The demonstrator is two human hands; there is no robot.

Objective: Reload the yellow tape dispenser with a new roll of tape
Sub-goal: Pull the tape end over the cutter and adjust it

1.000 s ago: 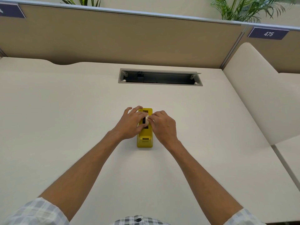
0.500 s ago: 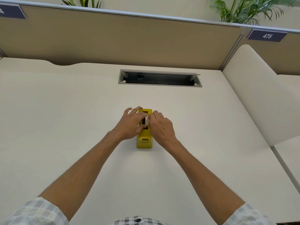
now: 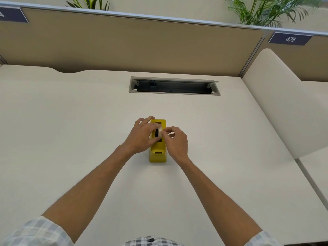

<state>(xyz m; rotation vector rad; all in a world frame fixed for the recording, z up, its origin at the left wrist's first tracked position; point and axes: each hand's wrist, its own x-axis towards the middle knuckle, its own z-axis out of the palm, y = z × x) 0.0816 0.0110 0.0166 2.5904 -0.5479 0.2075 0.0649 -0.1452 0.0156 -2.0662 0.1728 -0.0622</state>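
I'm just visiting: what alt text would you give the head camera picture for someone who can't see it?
Seen from above, a person's left hand and right hand meet over a yellow tape dispenser on a pale desk, holding a roll of tape at its open slot. Behind are a cable slot, a tan partition and plants.

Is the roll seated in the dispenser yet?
Cannot tell. The roll sits over the dispenser slot, both hands gripping it, hiding the seat.
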